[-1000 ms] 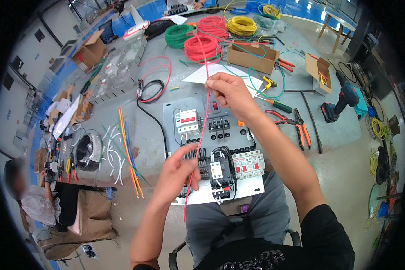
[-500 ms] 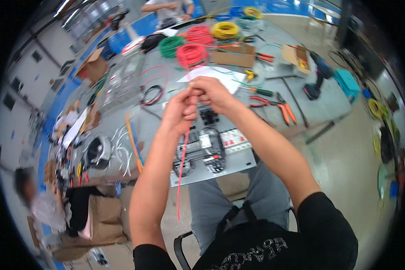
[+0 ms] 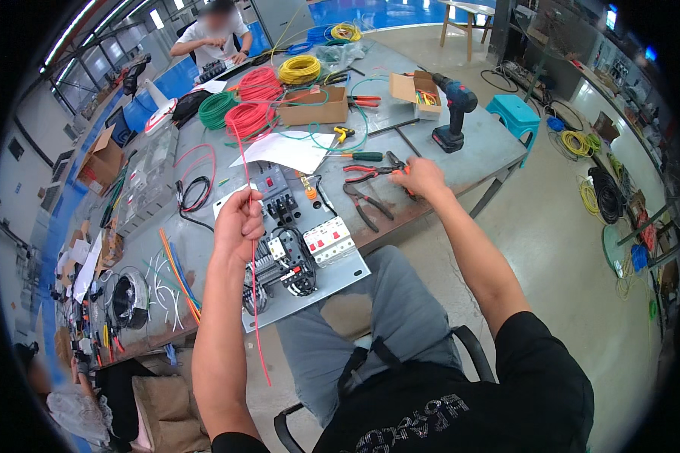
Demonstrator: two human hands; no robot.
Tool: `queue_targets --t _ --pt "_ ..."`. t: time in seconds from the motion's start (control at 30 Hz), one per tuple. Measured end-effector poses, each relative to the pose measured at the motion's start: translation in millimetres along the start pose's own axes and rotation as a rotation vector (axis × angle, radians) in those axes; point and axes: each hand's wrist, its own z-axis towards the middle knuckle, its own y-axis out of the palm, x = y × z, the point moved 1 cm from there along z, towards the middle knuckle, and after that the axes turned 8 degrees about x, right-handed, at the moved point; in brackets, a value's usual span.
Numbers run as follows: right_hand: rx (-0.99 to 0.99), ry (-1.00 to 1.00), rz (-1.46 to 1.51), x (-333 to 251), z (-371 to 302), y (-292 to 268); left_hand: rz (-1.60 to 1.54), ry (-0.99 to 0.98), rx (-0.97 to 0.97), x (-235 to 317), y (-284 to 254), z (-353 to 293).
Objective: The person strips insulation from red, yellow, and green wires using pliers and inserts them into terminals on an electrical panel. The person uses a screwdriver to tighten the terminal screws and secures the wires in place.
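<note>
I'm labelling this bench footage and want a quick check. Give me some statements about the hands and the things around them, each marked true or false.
1. The left hand holds a red wire. True.
2. The right hand grips the cordless drill. False: it is at the orange-handled pliers; the drill stands upright on the table.
3. The green wire coil lies left of the red wire coils. True.
4. The mounting plate is bare. False: it carries circuit breakers and other parts.
5. The turquoise stool stands on the floor. True.
</note>
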Motion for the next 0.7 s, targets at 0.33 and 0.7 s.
queue_targets --t 0.33,0.7 --pt "-0.381 0.541 1.024 95.1 37.6 12.6 0.016 -0.007 -0.054 -11.9 17.8 -5.2" --pt "-0.499 -0.084 0.975 -129.5 -21.1 -67.5 0.065 -0.001 0.032 -5.3 1.4 -22.9"
